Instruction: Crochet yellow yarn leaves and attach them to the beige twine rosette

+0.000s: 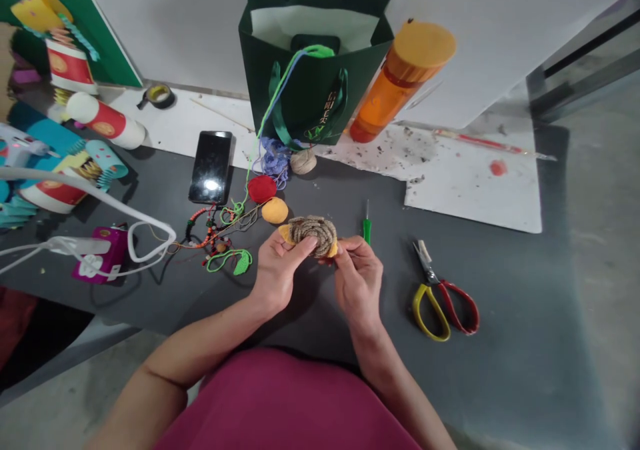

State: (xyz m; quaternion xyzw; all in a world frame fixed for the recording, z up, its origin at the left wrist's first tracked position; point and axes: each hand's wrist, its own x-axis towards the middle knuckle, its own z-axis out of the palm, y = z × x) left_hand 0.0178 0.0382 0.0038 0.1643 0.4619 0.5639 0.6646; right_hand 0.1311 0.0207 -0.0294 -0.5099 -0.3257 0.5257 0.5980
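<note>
Gripping a jute-twine rosette [313, 235] two-handed

left hand [274, 278] closed over it, right hand [357, 280] pinching its edge; yellow-and-red scissors [440, 297] at four o'clock.

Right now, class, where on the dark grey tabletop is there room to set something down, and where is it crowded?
Bare tabletop: right of the red-and-yellow-handled scissors, below the white paper sheet. Narrower: between right hand and scissors. Crowded: left, around the beaded cords, white cable and black smartphone.
</note>
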